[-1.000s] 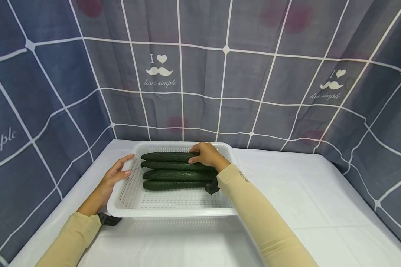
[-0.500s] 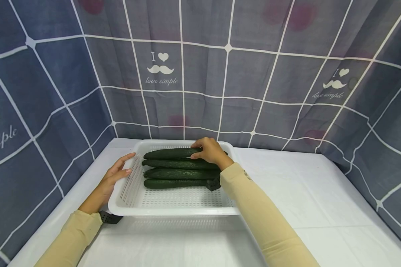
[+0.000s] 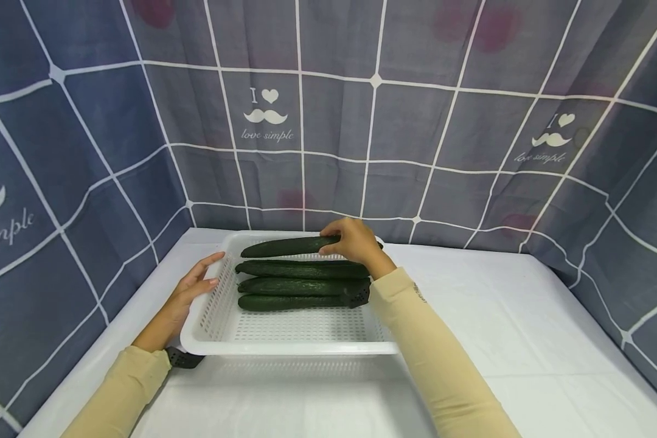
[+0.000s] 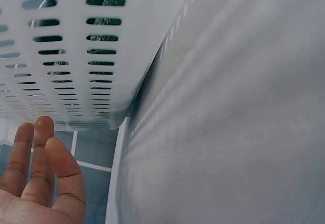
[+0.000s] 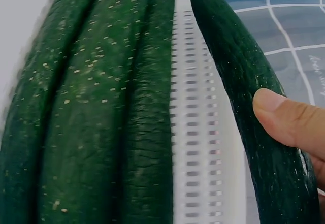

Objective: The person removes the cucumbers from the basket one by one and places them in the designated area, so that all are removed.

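Note:
My right hand (image 3: 353, 243) grips a long dark green cucumber (image 3: 281, 247) near the back wall of a white perforated basket (image 3: 290, 348). In the right wrist view the thumb (image 5: 284, 117) presses on the side of this cucumber, and a gap separates it from the others. Three more cucumbers (image 3: 301, 286) lie side by side in the basket. At the basket's left end, my left hand (image 3: 188, 292) has its fingers extended along the rim. The left wrist view shows those fingers (image 4: 66, 173) beside the slotted basket wall (image 4: 106, 92).
A white cloth covers the table (image 3: 471, 316) under the basket. Behind and on both sides hangs a grey-blue curtain (image 3: 334, 121) with white grid lines. A black wrist camera (image 3: 183, 358) sits on the left wrist.
The right hand has lifted the rearmost cucumber up and away from the other cucumbers, toward the basket's back rim. The left hand has stayed at the basket's left end.

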Available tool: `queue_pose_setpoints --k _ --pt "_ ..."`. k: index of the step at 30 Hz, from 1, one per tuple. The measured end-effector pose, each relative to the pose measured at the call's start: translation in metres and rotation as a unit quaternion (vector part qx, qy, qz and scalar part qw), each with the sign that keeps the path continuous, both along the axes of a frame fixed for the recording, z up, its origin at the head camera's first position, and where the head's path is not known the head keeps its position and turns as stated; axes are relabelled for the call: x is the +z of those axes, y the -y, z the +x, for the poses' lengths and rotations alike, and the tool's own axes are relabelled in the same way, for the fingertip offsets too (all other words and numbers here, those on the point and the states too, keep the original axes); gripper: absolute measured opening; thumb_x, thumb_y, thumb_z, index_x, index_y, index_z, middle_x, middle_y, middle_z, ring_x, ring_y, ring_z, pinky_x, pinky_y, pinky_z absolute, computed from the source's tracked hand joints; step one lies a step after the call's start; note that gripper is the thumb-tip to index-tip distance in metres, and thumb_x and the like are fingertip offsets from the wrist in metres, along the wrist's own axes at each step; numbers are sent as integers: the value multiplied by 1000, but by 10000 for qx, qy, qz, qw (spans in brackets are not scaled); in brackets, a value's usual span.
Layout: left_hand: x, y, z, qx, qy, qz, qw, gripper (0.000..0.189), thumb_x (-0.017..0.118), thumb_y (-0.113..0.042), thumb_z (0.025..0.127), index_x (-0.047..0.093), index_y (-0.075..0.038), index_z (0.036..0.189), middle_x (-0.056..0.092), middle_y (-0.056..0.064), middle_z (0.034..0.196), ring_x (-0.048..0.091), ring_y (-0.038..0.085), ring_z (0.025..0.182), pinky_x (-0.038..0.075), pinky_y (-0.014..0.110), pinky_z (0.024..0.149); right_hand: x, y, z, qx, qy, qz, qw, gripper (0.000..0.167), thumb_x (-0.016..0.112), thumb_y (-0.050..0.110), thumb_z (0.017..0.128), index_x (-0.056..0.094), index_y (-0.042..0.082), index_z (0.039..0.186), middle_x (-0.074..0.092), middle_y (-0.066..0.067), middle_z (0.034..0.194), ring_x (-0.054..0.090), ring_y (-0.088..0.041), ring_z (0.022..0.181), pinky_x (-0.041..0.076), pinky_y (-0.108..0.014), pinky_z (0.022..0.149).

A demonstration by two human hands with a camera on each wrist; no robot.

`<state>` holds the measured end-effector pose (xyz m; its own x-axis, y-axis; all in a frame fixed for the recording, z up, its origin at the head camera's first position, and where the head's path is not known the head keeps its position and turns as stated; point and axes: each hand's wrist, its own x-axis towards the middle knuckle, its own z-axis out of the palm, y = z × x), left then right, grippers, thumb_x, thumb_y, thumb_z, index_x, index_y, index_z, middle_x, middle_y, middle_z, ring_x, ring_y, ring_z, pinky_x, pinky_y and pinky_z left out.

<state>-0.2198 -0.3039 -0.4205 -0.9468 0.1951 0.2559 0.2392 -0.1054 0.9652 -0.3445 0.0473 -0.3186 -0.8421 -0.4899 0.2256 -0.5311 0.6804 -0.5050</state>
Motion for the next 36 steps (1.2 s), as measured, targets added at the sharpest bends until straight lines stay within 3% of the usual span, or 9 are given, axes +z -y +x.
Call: queue_pose_setpoints --k 10,16,23,36 --pt "1 -1 0 85 134 -192 9997 54 45 -11 110 51 -40 154 39 -2 152 56 12 125 56 33 91 14 -10 10 -131 -194 -86 9997 39 96 22 83 84 11 119 80 -6 119 73 -27 113 56 -49 95" --pt "2 -2 1 124 137 -314 9993 53 46 -13 110 50 -38 156 38 -5 152 55 9 126 55 31 92 25 -19 17 -125 -268 -204 9994 40 97 24 81 84 10 117 81 -5 116 74 -27 113 56 -48 97" --pt "1 -1 1 22 77 -26 10000 55 45 -8 110 54 -42 152 46 -7 148 57 12 122 56 33 89 37 -32 27 -28 -429 -394 9983 38 98 22 80 85 9 114 82 -5 113 75 -27 109 56 -46 95" --pt "-2 0 0 -47 -56 -64 10000 56 43 -7 110 54 -41 152 43 -6 149 56 12 122 55 32 90 40 -61 36 -86 -260 -840 9961 36 96 17 81 85 8 113 82 -7 111 75 -27 107 57 -47 93"
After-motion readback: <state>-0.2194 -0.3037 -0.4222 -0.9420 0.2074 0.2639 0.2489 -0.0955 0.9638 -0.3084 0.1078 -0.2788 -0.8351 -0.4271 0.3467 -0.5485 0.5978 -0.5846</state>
